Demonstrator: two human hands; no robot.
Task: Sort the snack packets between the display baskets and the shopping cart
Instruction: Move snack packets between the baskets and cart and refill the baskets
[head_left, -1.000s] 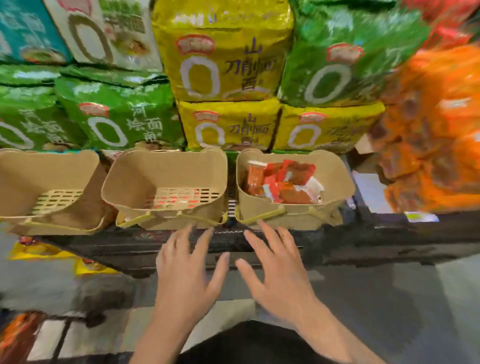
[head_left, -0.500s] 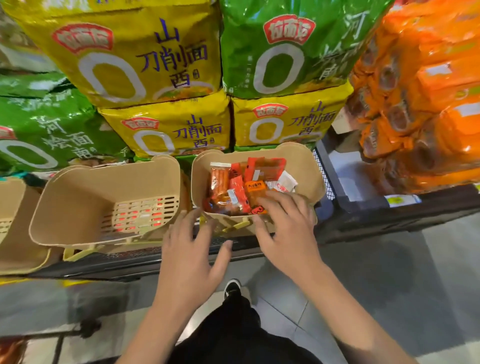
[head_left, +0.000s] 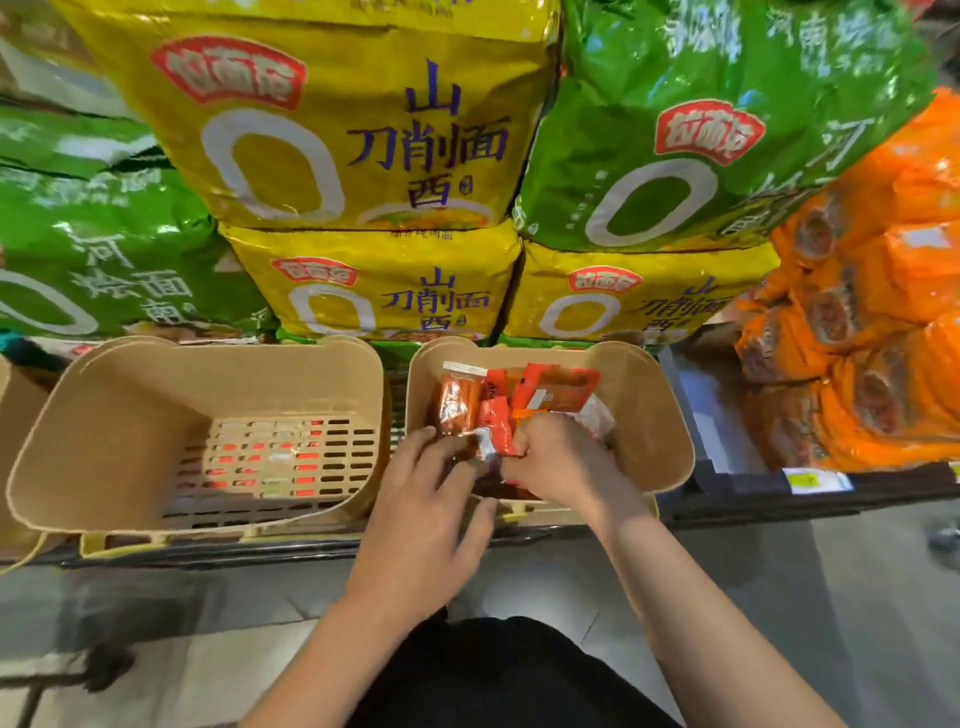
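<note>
Head view: found snack packets (head_left: 519, 400) heaped in right basket (head_left: 660, 415). Right hand (head_left: 561, 462) curled, pinching one packet (head_left: 493, 426); left hand (head_left: 426, 499) loose-fingered, touching the pile. Judged light, crinkly, slippery; best pinched at sealed edges.

Both bare forearms are reaching forward and converging near the middle of the view. The left hand (head_left: 423, 499) is lying palm down with its fingers spread and extended, thumb angled out to the right. The right hand (head_left: 556, 462) is curling its fingers inward, knuckles up, fingertips close to the left hand's.
</note>
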